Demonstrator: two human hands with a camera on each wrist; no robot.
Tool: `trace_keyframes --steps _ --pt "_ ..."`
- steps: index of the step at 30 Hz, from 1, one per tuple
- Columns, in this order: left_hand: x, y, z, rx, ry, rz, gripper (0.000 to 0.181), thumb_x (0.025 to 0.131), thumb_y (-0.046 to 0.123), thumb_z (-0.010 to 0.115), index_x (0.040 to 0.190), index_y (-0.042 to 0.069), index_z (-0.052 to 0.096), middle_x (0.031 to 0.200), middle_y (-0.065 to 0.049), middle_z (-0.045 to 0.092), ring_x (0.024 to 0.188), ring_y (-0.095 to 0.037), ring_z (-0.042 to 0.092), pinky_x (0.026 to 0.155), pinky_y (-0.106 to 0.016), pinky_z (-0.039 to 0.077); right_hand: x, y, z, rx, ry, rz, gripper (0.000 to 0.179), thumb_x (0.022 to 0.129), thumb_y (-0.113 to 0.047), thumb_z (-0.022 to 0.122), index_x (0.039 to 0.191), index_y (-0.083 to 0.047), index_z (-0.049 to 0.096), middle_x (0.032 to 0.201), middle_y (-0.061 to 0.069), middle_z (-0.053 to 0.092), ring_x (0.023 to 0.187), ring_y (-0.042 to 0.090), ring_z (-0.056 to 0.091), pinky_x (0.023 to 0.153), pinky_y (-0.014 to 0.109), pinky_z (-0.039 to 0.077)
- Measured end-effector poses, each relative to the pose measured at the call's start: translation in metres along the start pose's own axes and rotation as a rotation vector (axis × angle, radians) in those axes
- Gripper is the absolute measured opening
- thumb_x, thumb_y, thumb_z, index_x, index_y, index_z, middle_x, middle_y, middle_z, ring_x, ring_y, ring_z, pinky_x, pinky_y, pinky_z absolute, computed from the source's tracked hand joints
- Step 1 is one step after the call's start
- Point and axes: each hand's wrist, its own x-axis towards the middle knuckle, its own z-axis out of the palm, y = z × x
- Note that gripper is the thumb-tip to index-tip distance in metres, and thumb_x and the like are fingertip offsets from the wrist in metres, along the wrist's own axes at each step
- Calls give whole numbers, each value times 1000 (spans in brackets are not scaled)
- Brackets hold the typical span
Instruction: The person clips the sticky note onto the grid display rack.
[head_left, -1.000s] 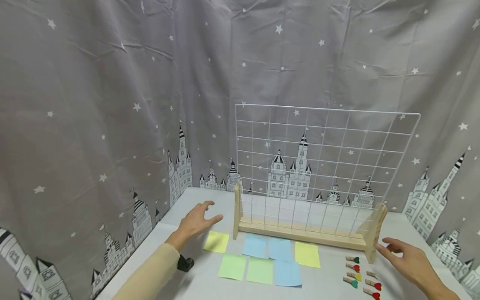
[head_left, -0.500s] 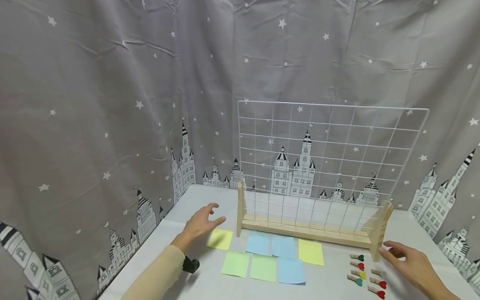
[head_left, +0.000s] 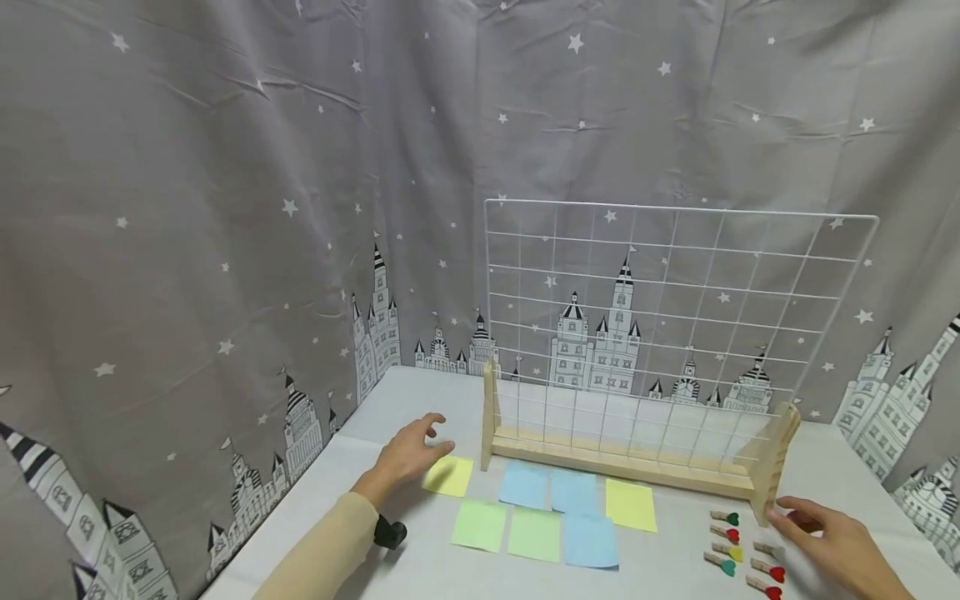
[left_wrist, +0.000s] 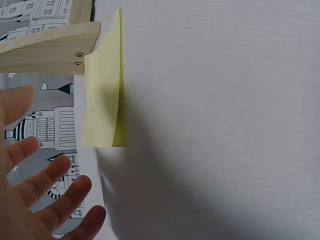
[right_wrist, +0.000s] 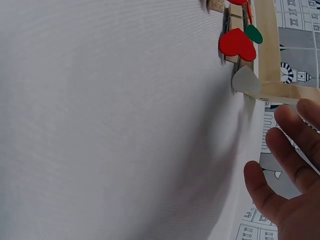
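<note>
Near the left end of a white wire grid rack [head_left: 660, 317], my left hand [head_left: 411, 450] holds nothing, its thumb and fingers spread apart. It hovers beside a yellow sticky note [head_left: 450, 476]; in the left wrist view that note [left_wrist: 103, 100] has a lifted edge. My right hand [head_left: 832, 537] is at the rack's right wooden foot [head_left: 774, 462], with fingers loosely bent. Whether its fingertips touch the wood I cannot tell. Several small clothespins with coloured hearts [head_left: 731, 533] lie left of this hand; a red heart [right_wrist: 237, 45] shows in the right wrist view.
Blue notes [head_left: 524, 484], green notes [head_left: 478, 525] and another yellow note [head_left: 631, 505] lie in two rows before the rack's wooden base [head_left: 622, 462]. A grey curtain [head_left: 225, 167] with stars and castles hangs behind the white table [head_left: 442, 575].
The head view has shifted, so the scene sits further right. My left hand has come lower, closer to the yellow note. The right hand has drawn slightly closer to the rack's foot.
</note>
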Motion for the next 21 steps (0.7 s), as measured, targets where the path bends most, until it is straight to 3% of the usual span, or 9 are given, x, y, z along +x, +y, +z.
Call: trace_keyframes --steps 5,12,21 --pt "0 -4 4 9 -11 -16 50 96 43 67 140 22 57 125 -9 69 111 -30 66 90 -57 52 0 3 8 9 -9 -15 63 103 -48 59 130 10 62 99 8 76 89 21 68 72 39 53" --pt "-2 -5 8 14 -29 -19 43 96 38 66 136 23 60 124 -7 70 108 -28 67 86 -58 52 -1 5 11 11 -46 40 71 101 -52 59 130 13 59 97 7 74 90 22 66 75 46 55" --pt "0 -7 11 37 -33 -17 38 96 34 67 132 23 63 121 -6 71 104 -26 67 85 -55 53 -3 5 14 33 9 6 62 102 -47 61 126 10 64 99 6 76 89 20 66 73 38 53"
